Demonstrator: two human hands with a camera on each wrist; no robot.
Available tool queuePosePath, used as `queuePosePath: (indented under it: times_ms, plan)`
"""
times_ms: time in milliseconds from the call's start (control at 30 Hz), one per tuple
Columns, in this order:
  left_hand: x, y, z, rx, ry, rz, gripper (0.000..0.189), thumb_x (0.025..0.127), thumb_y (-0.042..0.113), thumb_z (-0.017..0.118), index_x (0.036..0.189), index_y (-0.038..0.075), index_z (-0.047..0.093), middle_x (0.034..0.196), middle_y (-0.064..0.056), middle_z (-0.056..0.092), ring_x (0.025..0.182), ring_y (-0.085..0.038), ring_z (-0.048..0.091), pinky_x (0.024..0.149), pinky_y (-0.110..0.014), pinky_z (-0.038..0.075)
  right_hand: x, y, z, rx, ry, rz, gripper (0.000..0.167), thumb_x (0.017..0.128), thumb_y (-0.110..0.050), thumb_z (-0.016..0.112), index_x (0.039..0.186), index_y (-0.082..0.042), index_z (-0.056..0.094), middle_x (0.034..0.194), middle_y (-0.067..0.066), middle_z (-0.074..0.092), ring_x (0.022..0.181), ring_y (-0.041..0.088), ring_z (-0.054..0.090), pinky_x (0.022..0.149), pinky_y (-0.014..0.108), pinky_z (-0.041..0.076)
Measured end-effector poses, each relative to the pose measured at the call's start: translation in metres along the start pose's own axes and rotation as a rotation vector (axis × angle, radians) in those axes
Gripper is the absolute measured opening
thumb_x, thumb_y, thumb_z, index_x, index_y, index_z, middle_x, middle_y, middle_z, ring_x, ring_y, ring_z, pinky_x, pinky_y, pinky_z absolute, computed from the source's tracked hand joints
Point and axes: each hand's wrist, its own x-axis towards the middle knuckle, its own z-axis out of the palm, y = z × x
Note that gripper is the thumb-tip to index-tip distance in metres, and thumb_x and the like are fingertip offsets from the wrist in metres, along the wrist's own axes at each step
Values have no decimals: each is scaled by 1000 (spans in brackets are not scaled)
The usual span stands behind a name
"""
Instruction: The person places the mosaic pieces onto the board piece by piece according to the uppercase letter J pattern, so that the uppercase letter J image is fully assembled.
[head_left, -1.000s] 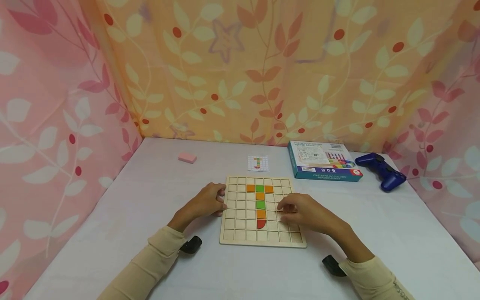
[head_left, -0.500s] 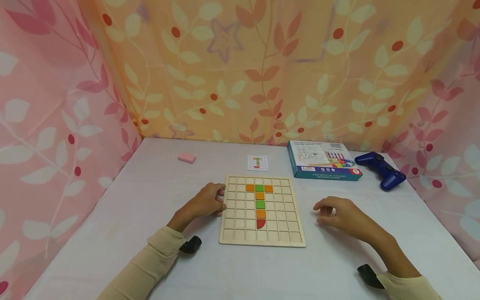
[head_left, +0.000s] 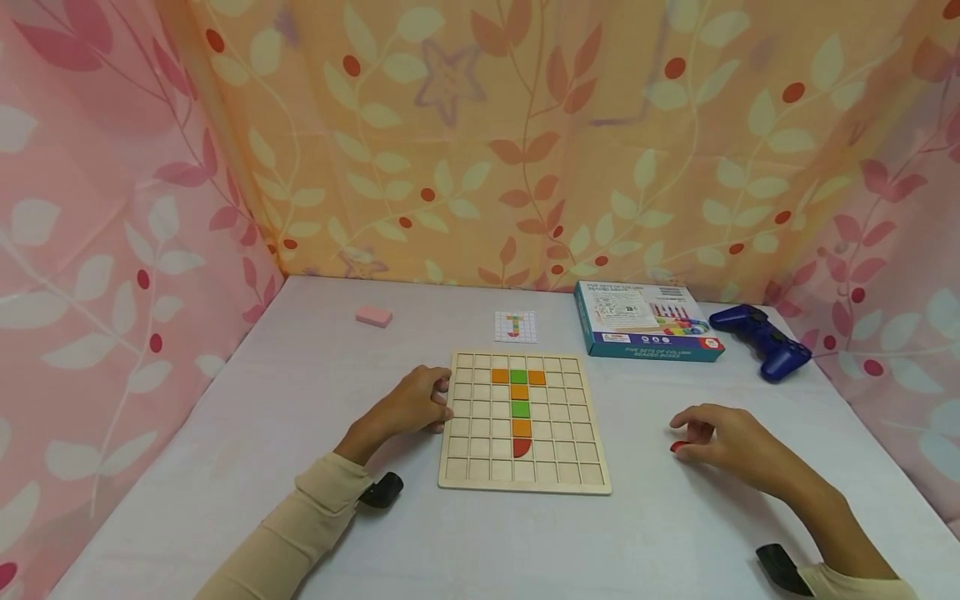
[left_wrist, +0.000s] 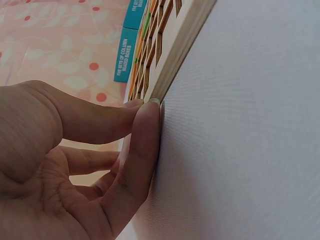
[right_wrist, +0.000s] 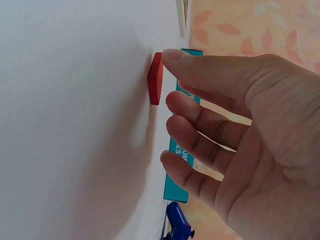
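Note:
A wooden grid board [head_left: 480, 472] lies on the white table, holding orange and green square tiles and one red rounded tile [head_left: 522, 448] in a T-like figure. My left hand [head_left: 411, 403] holds the board's left edge, thumb and fingertips right at its side in the left wrist view. To the right of the board, my right hand [head_left: 738, 442] is low over the table. A small red piece [right_wrist: 156, 79] stands out beside its thumb tip; the other fingers are loosely bent and apart from it. The thumb and fingers cover part of this piece in the head view.
A pattern card [head_left: 515, 327] with a similar coloured figure lies behind the board. A boxed set [head_left: 648, 323] and a blue game controller [head_left: 761, 342] lie at the back right. At the back left is a pink block [head_left: 374, 316]. Patterned curtains stand around the table.
My right hand has moved from over the board out to the right and slightly nearer, down to a red piece. The left hand has stayed at the board's edge.

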Motion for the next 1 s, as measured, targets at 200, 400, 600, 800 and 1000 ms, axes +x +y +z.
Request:
queuePosePath:
  times_ms: [200, 400, 600, 800, 1000]
  plan:
    - [1, 0, 0, 0, 7, -12, 65, 90, -13, 75, 149, -10, 48, 121, -17, 49, 97, -22, 63, 67, -29, 67, -2, 6, -1, -19, -11, -6, 31, 89, -21, 86, 116, -11, 76, 93, -6, 65, 87, 15, 56, 71, 20, 53]
    - [2, -2, 1, 5, 11, -11, 68, 90, -12, 75, 151, -10, 47, 121, -17, 49, 99, -22, 63, 68, -29, 67, -3, 8, -1, -43, 20, -34, 34, 87, -16, 87, 118, -11, 76, 100, -7, 69, 92, 14, 59, 76, 21, 55]
    - [2, -1, 1, 15, 13, -16, 68, 90, -12, 76, 151, -9, 47, 121, -17, 50, 98, -22, 63, 67, -29, 66, -3, 7, -1, 1, -18, 31, 38, 88, -22, 86, 122, -10, 74, 101, -3, 70, 93, 18, 59, 74, 20, 55]
    - [1, 0, 0, 12, 12, -16, 65, 90, -13, 75, 148, -10, 48, 119, -18, 49, 88, -20, 64, 66, -29, 66, -1, 4, 2, -3, -14, -9, 38, 89, -23, 86, 123, -12, 75, 110, -3, 72, 99, 18, 61, 79, 23, 57]
    - [1, 0, 0, 13, 9, -13, 65, 89, -13, 76, 148, -10, 49, 119, -18, 49, 93, -21, 63, 66, -29, 66, 1, 1, 3, -2, -27, 2, 39, 86, -15, 86, 123, -11, 74, 114, 0, 73, 102, 22, 62, 83, 36, 60]
